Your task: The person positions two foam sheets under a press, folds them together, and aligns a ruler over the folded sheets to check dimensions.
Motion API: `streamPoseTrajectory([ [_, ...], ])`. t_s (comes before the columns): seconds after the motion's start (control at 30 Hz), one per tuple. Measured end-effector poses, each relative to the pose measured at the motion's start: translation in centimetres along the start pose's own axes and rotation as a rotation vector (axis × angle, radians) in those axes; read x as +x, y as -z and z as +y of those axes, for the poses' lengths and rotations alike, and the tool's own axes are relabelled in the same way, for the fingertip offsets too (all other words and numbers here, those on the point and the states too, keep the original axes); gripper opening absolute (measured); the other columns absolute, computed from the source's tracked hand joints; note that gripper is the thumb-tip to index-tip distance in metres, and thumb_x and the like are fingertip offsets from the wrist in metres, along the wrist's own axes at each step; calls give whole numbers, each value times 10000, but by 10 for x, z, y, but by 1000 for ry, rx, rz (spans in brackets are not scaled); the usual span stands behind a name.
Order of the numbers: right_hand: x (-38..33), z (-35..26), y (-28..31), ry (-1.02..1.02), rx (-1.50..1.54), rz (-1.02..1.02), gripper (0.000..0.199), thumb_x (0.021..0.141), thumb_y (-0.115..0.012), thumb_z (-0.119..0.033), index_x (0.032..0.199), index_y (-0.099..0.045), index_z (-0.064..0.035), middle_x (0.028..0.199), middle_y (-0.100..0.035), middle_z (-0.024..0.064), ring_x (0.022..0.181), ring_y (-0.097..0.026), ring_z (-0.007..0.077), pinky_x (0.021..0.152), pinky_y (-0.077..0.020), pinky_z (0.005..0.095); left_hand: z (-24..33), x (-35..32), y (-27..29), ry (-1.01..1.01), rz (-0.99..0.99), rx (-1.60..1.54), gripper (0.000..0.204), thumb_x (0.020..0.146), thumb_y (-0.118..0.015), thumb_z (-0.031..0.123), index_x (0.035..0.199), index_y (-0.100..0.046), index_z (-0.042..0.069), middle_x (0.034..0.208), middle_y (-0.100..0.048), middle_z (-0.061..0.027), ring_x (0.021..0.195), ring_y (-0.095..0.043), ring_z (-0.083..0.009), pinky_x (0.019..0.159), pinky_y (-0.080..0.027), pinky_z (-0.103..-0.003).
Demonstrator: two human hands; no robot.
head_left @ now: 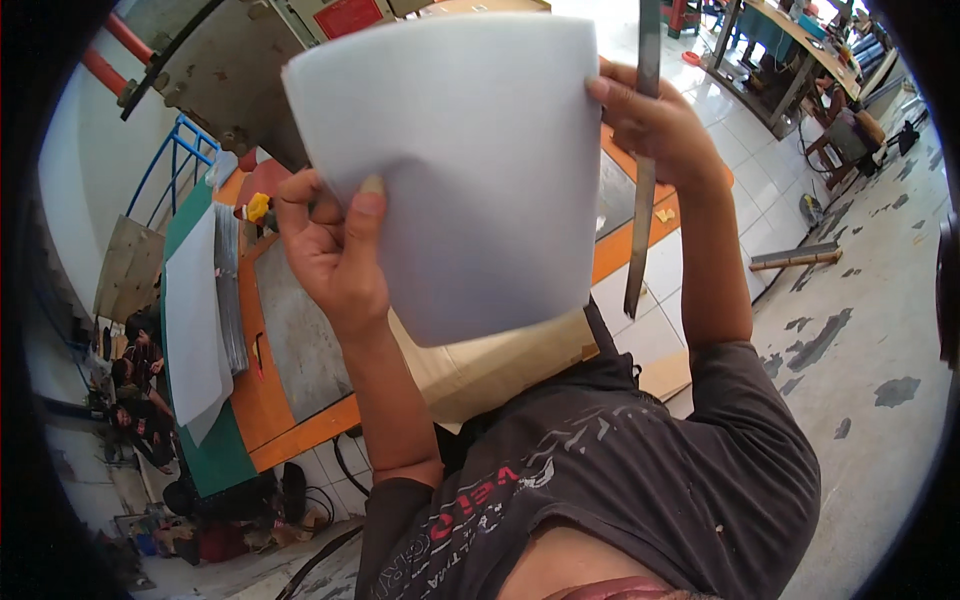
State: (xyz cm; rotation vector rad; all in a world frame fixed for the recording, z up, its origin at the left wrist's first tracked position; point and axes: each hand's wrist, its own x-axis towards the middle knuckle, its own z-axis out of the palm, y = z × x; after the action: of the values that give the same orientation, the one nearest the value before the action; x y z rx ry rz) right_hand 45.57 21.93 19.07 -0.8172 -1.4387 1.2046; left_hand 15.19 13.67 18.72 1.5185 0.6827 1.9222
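Note:
White paper [470, 180] is held up in front of me, tilted and slightly bowed; whether it is one sheet or several I cannot tell. My left hand [340, 245] grips its left edge, thumb on the near face and fingers curled behind. At the upper right edge, my right hand [660, 125] pinches it with the thumb in front and the other fingers partly hidden. A long narrow metal strip [646, 190] crosses the view in front of my right hand. Below the paper is an orange table [245, 415] with a grey metal plate [300, 320] on it.
A stack of paper [200, 320] lies on a green surface [215, 465] at the left. Dark machinery [220, 90] stands at the far left, near a yellow knob [258, 208]. Brown cardboard [490, 375] is by my lap. Several people [140, 390] are in the left background; a workbench [800, 40] stands far right.

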Motion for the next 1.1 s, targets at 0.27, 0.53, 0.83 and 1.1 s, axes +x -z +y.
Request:
streamPoseTrajectory([
  [0.27,1,-38,-5,-18,-142,111,280,978,-754,-275,1035,-684,-9,796,-644,3,661,-556,71,567,-438,233,-19,-2,0,-108,93,252,323,1022,-632,33,1302,-472,15,1170,-692,-139,1100,-658,-156,981,-507,-306],
  [0.53,6,-15,0,163,-491,201,480,842,-824,-434,1063,-776,-11,725,-624,13,626,-546,84,572,-396,243,-41,-17,-3,-30,120,173,314,1041,-621,79,1296,-448,14,1230,-653,-147,1137,-625,-170,1013,-484,-318],
  [0.83,9,-24,-13,119,-430,149,405,850,-837,-373,1060,-764,-35,772,-622,-20,627,-477,51,574,-377,230,-42,-12,-6,-24,145,196,296,1066,-618,179,1277,-533,-10,1206,-669,-90,1089,-612,-112,968,-478,-281],
  [1.1,11,-26,-7,174,-418,210,415,905,-790,-377,1126,-752,-28,973,-738,57,761,-623,83,637,-445,222,-40,-13,-5,80,180,244,321,1075,-620,249,1244,-623,-24,1140,-691,-53,1041,-610,-92,936,-476,-260],
])
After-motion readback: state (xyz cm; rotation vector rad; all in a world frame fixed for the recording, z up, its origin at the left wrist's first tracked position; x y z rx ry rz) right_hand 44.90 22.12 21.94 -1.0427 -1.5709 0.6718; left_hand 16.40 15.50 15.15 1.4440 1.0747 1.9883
